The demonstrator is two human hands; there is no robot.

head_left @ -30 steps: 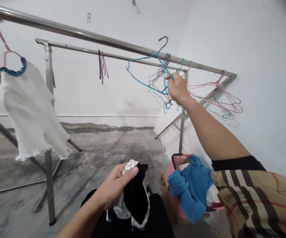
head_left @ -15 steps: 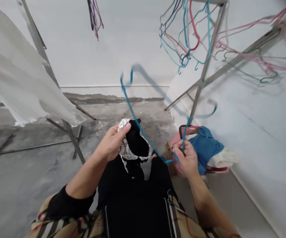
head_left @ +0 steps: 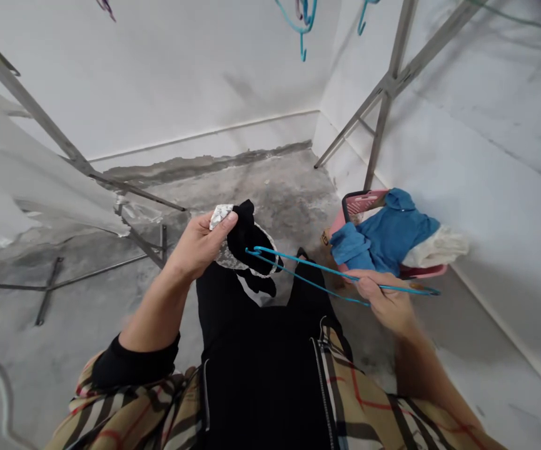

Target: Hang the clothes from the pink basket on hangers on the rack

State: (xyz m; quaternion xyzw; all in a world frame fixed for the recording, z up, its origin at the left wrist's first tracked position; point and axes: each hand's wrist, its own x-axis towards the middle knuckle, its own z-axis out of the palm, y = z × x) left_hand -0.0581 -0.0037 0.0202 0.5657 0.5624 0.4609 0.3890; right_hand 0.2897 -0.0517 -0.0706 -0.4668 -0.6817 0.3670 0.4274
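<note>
My left hand [head_left: 199, 240] pinches the white lace edge of a small black-and-white garment [head_left: 244, 234] that hangs over my legs; its exact kind is hard to make out. Closed around a blue clothes hanger [head_left: 312, 262] is my right hand [head_left: 385, 300], at the right of my lap. The hanger lies nearly level, one end reaching in front of the garment's black part. From this angle I cannot tell whether the hanger touches the cloth.
On the right stands a pink basket [head_left: 366, 203] with a blue cloth [head_left: 387, 228] and a whitish cloth [head_left: 439, 247]. A metal rack [head_left: 389, 84] rises behind it, hangers [head_left: 302, 37] above. White fabric [head_left: 49, 169] hangs at the left by another metal frame [head_left: 40, 106].
The hanger has swung down from upright to nearly level, its end now at the garment. My right hand has moved right. The view has tilted downward; my left hand still grips the garment.
</note>
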